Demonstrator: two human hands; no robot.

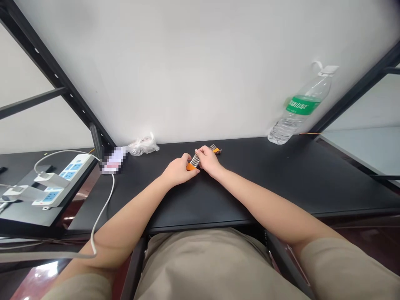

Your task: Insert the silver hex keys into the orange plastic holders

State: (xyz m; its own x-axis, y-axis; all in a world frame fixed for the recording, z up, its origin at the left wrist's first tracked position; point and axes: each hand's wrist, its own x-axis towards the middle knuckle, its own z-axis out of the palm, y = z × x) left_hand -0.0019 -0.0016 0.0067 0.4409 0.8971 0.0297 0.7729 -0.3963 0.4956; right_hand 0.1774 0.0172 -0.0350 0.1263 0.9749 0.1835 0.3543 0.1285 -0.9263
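My left hand (pixel 178 171) and my right hand (pixel 208 161) meet near the middle of a black desktop (pixel 250 187). Between them is a bundle of metal rods (pixel 194 161), probably a set of hex keys, with an orange end (pixel 190 167) against my left fingers. My right fingers rest on top of the rods. A second small orange and metal piece (pixel 216 150) lies just beyond my right hand, touching or nearly touching it. My fingers hide part of the bundle.
A water bottle with a green label (pixel 296 113) stands at the back right against a white wall (pixel 175 71). A crumpled plastic bag (pixel 142 146) and a pixelated item (pixel 114 160) lie at back left. A power strip (pixel 64 180) with plugs and a white cable (pixel 106 204) lie left.
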